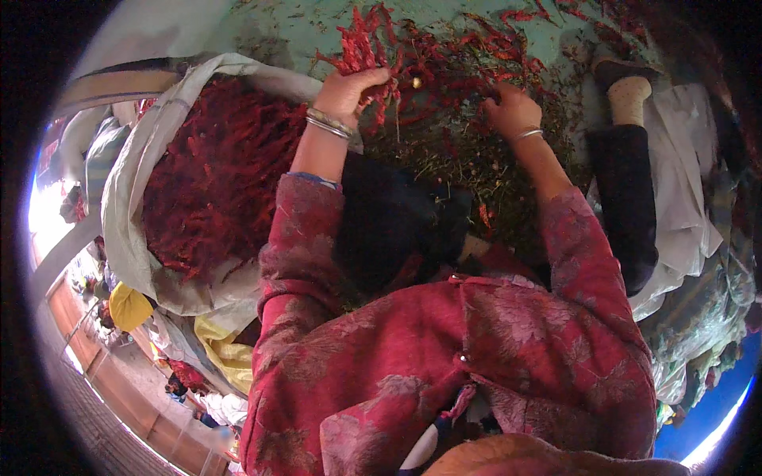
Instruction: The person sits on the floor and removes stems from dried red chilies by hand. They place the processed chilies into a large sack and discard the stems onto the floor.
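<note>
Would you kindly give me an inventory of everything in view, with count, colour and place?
held chillies: several, red, in the left hand
loose chillies: many, red, on the floor
packed chillies: many, dark red, in the sack
sack: one, white, open, left
plant scraps: uncountable, greenish-brown, between the legs
floor: one, grey-green, top
yellow items: two, yellow, lower left
white sheet: one, white, right
plastic bundle: count unclear, greenish, lower right
other people: several, blurred, far left
jacket: one, red floral, bottom
trousers: one pair, dark, on the legs
bracelets: at least two, silvery, both wrists
left hand: one, bare, upper centre
right hand: one, bare, near the loose chillies
</note>
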Demonstrator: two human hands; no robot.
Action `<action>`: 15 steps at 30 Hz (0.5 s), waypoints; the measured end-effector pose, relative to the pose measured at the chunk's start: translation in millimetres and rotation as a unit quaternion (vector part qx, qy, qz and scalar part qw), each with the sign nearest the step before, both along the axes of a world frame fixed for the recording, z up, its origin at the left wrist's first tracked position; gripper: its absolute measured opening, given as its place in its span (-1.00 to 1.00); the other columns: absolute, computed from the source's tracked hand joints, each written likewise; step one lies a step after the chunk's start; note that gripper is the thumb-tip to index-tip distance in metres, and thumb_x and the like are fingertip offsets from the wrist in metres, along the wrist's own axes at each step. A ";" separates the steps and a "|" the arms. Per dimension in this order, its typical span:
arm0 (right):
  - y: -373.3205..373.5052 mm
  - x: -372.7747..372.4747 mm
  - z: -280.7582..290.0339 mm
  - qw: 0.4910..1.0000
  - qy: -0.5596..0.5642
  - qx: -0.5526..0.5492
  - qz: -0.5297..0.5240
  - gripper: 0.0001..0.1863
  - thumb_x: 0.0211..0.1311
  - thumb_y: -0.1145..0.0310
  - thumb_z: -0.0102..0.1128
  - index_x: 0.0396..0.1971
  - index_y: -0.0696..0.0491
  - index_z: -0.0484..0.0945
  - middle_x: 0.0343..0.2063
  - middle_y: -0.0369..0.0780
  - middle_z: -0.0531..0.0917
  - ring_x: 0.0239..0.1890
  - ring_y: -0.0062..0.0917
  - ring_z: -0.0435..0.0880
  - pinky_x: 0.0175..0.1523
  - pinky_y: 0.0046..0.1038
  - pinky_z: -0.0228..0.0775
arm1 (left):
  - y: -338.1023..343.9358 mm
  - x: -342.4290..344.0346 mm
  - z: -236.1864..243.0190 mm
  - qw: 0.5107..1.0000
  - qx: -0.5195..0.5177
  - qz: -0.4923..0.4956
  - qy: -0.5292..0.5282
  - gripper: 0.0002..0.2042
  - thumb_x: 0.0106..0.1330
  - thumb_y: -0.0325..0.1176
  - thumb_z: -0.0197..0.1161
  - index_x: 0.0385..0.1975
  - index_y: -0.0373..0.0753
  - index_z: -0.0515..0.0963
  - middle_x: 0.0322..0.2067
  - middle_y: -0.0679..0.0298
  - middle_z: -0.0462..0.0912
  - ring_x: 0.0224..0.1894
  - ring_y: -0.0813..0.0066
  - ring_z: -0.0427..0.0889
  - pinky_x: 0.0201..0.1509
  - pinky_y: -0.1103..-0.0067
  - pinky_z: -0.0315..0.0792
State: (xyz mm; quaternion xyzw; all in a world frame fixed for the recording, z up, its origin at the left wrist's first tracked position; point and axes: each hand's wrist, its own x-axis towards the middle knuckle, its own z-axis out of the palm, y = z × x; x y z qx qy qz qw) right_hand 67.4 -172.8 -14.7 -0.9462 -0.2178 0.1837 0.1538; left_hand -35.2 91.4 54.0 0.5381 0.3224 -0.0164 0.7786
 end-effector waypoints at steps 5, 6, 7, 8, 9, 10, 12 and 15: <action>-34.7 -7.5 7.6 0.991 -0.012 0.105 -0.087 -0.59 -0.08 0.08 0.12 -0.21 -0.02 0.54 -0.39 -0.08 0.61 -0.31 -0.20 0.58 -0.20 -0.26 0.42 | -32.0 -20.7 18.2 0.997 -0.020 0.019 -0.067 -0.85 -0.04 -0.57 0.27 -0.42 -0.28 0.55 -0.44 0.27 0.61 -0.40 0.48 0.60 -0.26 0.57 0.48; -40.0 -10.4 10.5 0.986 -0.006 0.128 -0.102 -0.59 -0.09 0.08 0.12 -0.23 -0.01 0.55 -0.38 -0.08 0.61 -0.31 -0.18 0.58 -0.19 -0.27 0.42 | -37.0 -24.5 20.6 0.997 -0.021 0.019 -0.068 -0.85 -0.04 -0.57 0.27 -0.43 -0.28 0.55 -0.44 0.27 0.61 -0.39 0.48 0.60 -0.26 0.57 0.48; -44.9 -12.8 15.1 0.981 -0.001 0.152 -0.118 -0.59 -0.09 0.09 0.13 -0.24 0.00 0.56 -0.37 -0.07 0.61 -0.31 -0.17 0.57 -0.18 -0.27 0.42 | -42.6 -26.7 22.7 0.997 -0.024 0.017 -0.070 -0.86 -0.04 -0.57 0.27 -0.43 -0.28 0.56 -0.45 0.27 0.62 -0.38 0.47 0.60 -0.25 0.57 0.48; -48.7 -14.2 16.8 0.979 -0.002 0.165 -0.119 -0.60 -0.10 0.09 0.14 -0.26 0.02 0.56 -0.38 -0.08 0.61 -0.31 -0.17 0.58 -0.18 -0.29 0.42 | -47.9 -29.2 25.0 0.997 -0.026 0.015 -0.072 -0.86 -0.03 -0.57 0.28 -0.44 -0.28 0.56 -0.45 0.27 0.62 -0.37 0.47 0.60 -0.25 0.56 0.48; -51.1 -14.1 16.7 0.977 -0.002 0.179 -0.120 -0.60 -0.10 0.09 0.14 -0.28 0.04 0.57 -0.38 -0.08 0.61 -0.31 -0.16 0.58 -0.18 -0.30 0.42 | -52.8 -31.9 27.3 0.997 -0.025 0.009 -0.075 -0.86 -0.03 -0.57 0.28 -0.43 -0.28 0.56 -0.44 0.27 0.61 -0.36 0.47 0.60 -0.25 0.56 0.48; -52.9 -13.4 17.1 0.973 -0.004 0.194 -0.121 -0.60 -0.11 0.10 0.15 -0.30 0.06 0.57 -0.39 -0.08 0.62 -0.31 -0.16 0.58 -0.17 -0.32 0.42 | -56.9 -33.3 30.4 0.997 -0.023 0.001 -0.080 -0.85 -0.03 -0.57 0.28 -0.42 -0.28 0.55 -0.43 0.27 0.61 -0.35 0.47 0.60 -0.24 0.57 0.48; -56.8 -15.4 17.5 0.959 0.014 0.248 -0.139 -0.62 -0.10 0.12 0.18 -0.34 0.10 0.58 -0.45 -0.12 0.63 -0.38 -0.26 0.61 -0.23 -0.36 0.42 | -66.3 -37.5 36.0 0.995 -0.020 0.003 -0.095 -0.82 -0.03 -0.57 0.29 -0.38 -0.28 0.54 -0.41 0.28 0.61 -0.33 0.47 0.60 -0.23 0.57 0.48; -61.0 -13.1 16.2 0.925 0.132 0.313 -0.170 -0.69 -0.02 0.19 0.16 -0.40 0.14 0.58 -0.51 -0.24 0.62 -0.49 -0.59 0.51 -0.36 -0.57 0.34 | -78.4 -43.6 44.6 0.992 -0.013 0.019 -0.124 -0.76 -0.04 -0.58 0.30 -0.31 -0.28 0.52 -0.36 0.28 0.60 -0.31 0.48 0.59 -0.22 0.57 0.48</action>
